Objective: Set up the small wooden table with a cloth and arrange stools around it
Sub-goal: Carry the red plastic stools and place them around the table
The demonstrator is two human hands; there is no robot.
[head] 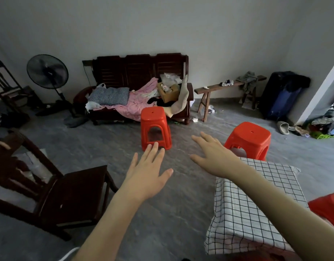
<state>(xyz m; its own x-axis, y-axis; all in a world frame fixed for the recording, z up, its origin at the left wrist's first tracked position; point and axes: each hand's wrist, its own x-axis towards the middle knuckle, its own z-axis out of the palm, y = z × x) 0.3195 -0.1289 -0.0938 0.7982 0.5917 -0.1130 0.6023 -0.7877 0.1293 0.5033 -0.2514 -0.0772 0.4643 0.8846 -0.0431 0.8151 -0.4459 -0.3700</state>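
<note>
Stool (155, 127) beyond fingers (153, 149), untouched

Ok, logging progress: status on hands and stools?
Left hand, right hand open, empty. Red plastic stool stands apart from checked-cloth table. Floor path clear.

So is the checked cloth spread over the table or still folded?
Spread. The checked cloth covers the top and hangs down the near sides, hiding the table. Both hands are off it.
</note>
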